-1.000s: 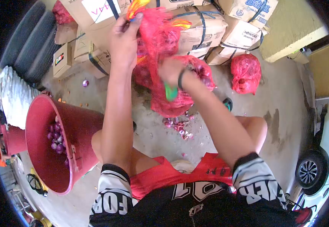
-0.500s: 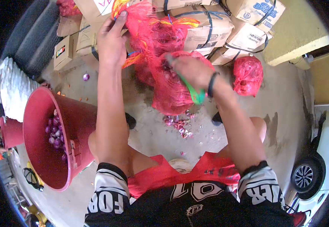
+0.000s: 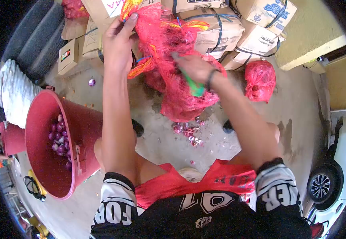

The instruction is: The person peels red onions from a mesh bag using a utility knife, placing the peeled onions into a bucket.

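My left hand [image 3: 119, 42] is closed on the gathered top of a red mesh bag [image 3: 183, 107] and holds it stretched up. Yellow-orange ties hang near the fingers. Closed around a green-handled knife [image 3: 197, 89], my right hand [image 3: 199, 68] is against the side of the bag, blurred by motion. A greyish tip shows past the fingers, but the blade is mostly hidden. The full lower part of the bag rests on the floor between my feet. Onion skins and scraps [image 3: 191, 133] lie on the floor just below it.
At left a tilted red bin [image 3: 87, 119] holds several red onions [image 3: 59, 137]. Strapped cardboard boxes [image 3: 216, 32] are stacked in front. Another filled red mesh bag [image 3: 260, 81] sits on the right. One loose onion [image 3: 91, 82] lies on the floor. A white car [image 3: 340, 171] stands far right.
My right hand and the knife have moved slightly left and up along the mesh bag. My left hand keeps its hold, and the bag's upper part has shifted a little.
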A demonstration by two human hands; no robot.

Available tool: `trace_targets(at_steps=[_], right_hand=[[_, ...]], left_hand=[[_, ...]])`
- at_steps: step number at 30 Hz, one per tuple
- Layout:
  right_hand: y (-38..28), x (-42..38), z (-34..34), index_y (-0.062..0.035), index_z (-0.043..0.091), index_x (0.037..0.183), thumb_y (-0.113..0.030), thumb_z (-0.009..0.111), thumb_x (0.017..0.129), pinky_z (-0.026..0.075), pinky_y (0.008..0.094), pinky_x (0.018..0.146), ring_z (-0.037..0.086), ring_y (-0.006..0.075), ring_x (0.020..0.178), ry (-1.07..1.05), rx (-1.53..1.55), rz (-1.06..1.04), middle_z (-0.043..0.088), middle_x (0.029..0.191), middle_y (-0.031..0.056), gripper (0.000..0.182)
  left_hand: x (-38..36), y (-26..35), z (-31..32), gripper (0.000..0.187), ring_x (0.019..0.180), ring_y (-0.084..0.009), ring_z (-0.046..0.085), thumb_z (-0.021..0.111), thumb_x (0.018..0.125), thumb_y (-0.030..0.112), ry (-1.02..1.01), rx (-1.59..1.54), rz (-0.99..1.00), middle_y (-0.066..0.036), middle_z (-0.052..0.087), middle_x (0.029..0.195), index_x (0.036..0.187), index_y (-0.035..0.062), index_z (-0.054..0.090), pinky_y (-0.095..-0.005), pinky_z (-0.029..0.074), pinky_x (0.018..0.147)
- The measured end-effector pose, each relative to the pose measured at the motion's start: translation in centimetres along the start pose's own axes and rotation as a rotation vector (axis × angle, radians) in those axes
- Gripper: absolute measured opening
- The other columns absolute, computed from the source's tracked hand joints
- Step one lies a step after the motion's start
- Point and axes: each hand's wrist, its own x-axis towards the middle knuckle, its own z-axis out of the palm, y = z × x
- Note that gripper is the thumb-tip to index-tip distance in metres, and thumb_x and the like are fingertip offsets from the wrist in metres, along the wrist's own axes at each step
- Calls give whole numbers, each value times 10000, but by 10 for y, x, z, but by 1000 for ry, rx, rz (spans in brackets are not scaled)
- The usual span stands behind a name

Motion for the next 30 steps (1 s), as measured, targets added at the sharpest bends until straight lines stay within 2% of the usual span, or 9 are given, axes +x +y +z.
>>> trace_targets(at_steps=[2, 4, 6, 11, 14, 17, 21, 26, 30], right_hand=[[-15, 24, 24, 6, 610, 984, -367, 365, 999, 498, 418, 756, 637, 330, 826, -258, -527, -284, 640, 866, 193, 447], [-20, -43, 39, 17, 620, 934, -294, 460, 920, 511, 470, 726, 639, 395, 811, -53, -17, -339, 646, 876, 251, 350], [-31, -105, 24, 18, 584, 1013, -302, 446, 960, 499, 460, 737, 625, 399, 836, -215, 226, -99, 632, 897, 257, 353], [21, -174, 34, 8, 545, 989, -290, 455, 1002, 507, 412, 682, 636, 279, 722, 103, 558, 176, 584, 733, 170, 312], [55, -208, 69, -61, 499, 1003, -272, 472, 1016, 466, 266, 528, 539, 103, 583, 162, 981, 383, 547, 729, 29, 213], [70, -230, 110, -71, 498, 1016, -273, 487, 1010, 488, 268, 550, 558, 120, 599, 346, 1173, 479, 554, 742, 33, 202], [78, -239, 158, -67, 513, 1064, -300, 522, 993, 499, 267, 584, 565, 125, 615, 321, 1281, 457, 566, 766, 38, 244], [93, -235, 181, -28, 475, 1107, -198, 527, 981, 540, 307, 534, 598, 142, 617, 315, 1299, 473, 591, 774, 66, 218], [91, -233, 171, -46, 444, 1305, -236, 527, 988, 495, 277, 549, 567, 126, 636, 372, 1227, 455, 576, 789, 56, 379]], left_hand=[[2, -6, -4, 263, 888, -133, 631, 666, 905, 147, -35, -1, 44, -53, 670, 1018, 1124, 5, 635, -323, 513, 792], [6, 8, -9, 296, 899, -143, 636, 653, 912, 142, 69, -83, 59, -64, 662, 1043, 1169, 5, 600, -329, 520, 807], [17, 31, -25, 311, 1022, -211, 627, 611, 942, 205, 180, -56, 84, -76, 645, 1098, 1191, 33, 541, -403, 510, 880], [17, 68, -48, 284, 898, -159, 626, 657, 915, 179, 234, 142, 315, -70, 652, 1020, 1129, 0, 605, -312, 521, 770], [8, 51, -65, 272, 844, -114, 598, 666, 913, 205, 314, 554, 328, -49, 663, 949, 1072, -15, 651, -269, 486, 725], [-10, 3, -94, 326, 745, -88, 557, 679, 903, 258, 282, 867, 172, -21, 667, 826, 1025, -44, 674, -260, 453, 659], [-57, -75, -131, 355, 700, -220, 623, 701, 845, 280, 107, 1137, -21, -137, 683, 773, 1010, -31, 664, -372, 479, 682], [-110, -116, -150, 418, 863, -344, 661, 708, 815, 297, -113, 1302, -359, -209, 686, 948, 1075, -24, 645, -389, 498, 799], [-95, -96, -137, 495, 1073, -326, 624, 684, 830, 263, -64, 1438, -79, -233, 632, 1142, 1214, -31, 579, -375, 477, 938]])
